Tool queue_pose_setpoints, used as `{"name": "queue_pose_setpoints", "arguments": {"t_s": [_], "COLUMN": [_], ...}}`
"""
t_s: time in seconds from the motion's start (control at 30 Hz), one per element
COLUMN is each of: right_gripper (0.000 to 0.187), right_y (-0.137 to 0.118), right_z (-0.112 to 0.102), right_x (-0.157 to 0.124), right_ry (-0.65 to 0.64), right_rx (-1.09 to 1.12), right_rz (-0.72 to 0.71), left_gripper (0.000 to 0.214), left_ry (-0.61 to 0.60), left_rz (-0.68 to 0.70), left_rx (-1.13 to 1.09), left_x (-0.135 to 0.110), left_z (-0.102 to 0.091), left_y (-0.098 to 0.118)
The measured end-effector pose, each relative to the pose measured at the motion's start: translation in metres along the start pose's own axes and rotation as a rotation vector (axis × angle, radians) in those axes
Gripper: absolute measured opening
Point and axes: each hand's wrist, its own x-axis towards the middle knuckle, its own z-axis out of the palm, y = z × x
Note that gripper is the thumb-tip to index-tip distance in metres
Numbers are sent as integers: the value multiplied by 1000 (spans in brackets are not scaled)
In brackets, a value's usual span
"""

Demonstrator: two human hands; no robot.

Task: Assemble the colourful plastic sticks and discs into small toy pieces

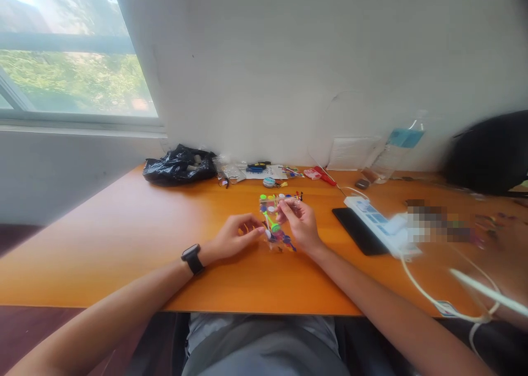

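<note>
A cluster of small, brightly coloured plastic pieces point(275, 228), green, white, blue and orange, lies on the wooden table between my hands. My left hand point(237, 236), with a black watch point(192, 258) on its wrist, is just left of the cluster. Its thumb and fingers are apart, the tips beside a small white round piece point(268, 234). On the cluster's right side is my right hand point(302, 225), thumb and forefinger pinched together. What they hold is too small and blurred to name. Behind them runs a row of coloured round pieces point(264, 198), partly hidden by the fingers.
A black plastic bag point(179, 165) and small tools point(256, 168) lie along the wall. To the right are a black flat device point(358, 233), a white power strip point(373, 222) with cables, and a clear bottle point(394, 150). Another person's blurred arm point(505, 244) is at the far right.
</note>
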Motion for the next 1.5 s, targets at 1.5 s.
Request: {"name": "queue_pose_setpoints", "arguments": {"t_s": [1.5], "right_gripper": [40], "right_y": [-1], "right_z": [1], "right_x": [2], "right_ry": [-3], "right_rx": [26], "right_rz": [70], "left_gripper": [38], "left_ry": [-31], "left_rz": [-18], "left_rx": [87], "left_x": [1], "left_z": [3], "left_y": [-8]}}
